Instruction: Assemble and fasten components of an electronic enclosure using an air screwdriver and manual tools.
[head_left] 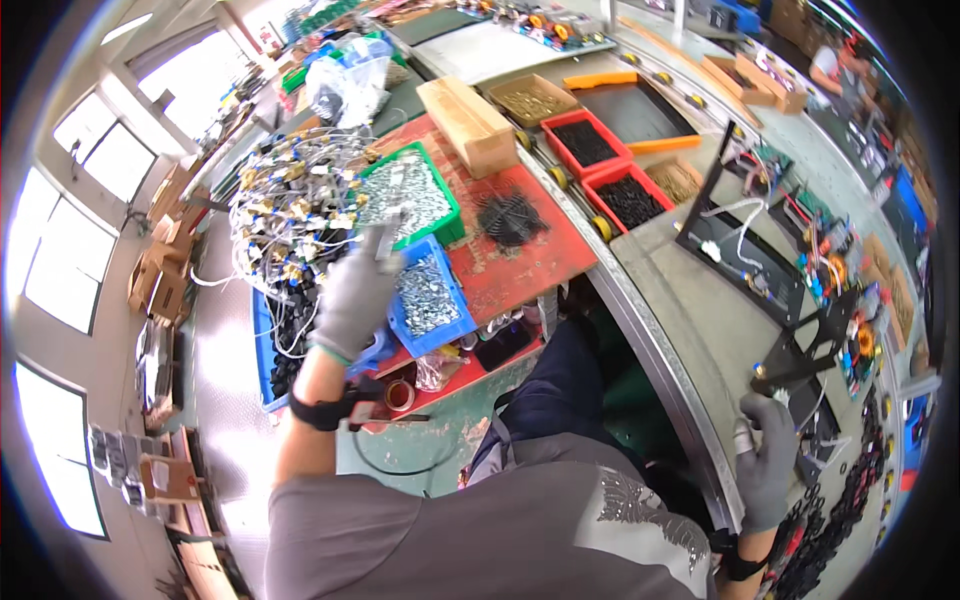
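Observation:
My left hand (358,300), in a grey glove, hovers over the near-left bins with its fingers stretched forward, slightly blurred. Below and beside it lies a blue bin (465,322) of small silver metal parts. Just past the fingertips is a green bin (455,228) of more silver pieces. At the right, my right hand (768,465), also gloved, has its thumb and bent fingers apart, and I see nothing held between them. It is close to a black angled bracket (815,345) with a small brass fitting (760,371) at its end. Farther off stands another black frame (745,255) with white tubing.
Tangled white tubes with brass fittings (290,210) pile up at left. A cardboard box (468,125) and a black wire grille (512,218) lie on the red bench (555,265). Red bins (628,157) of black parts stand beyond the metal rail (665,350). Another person (845,75) works far right.

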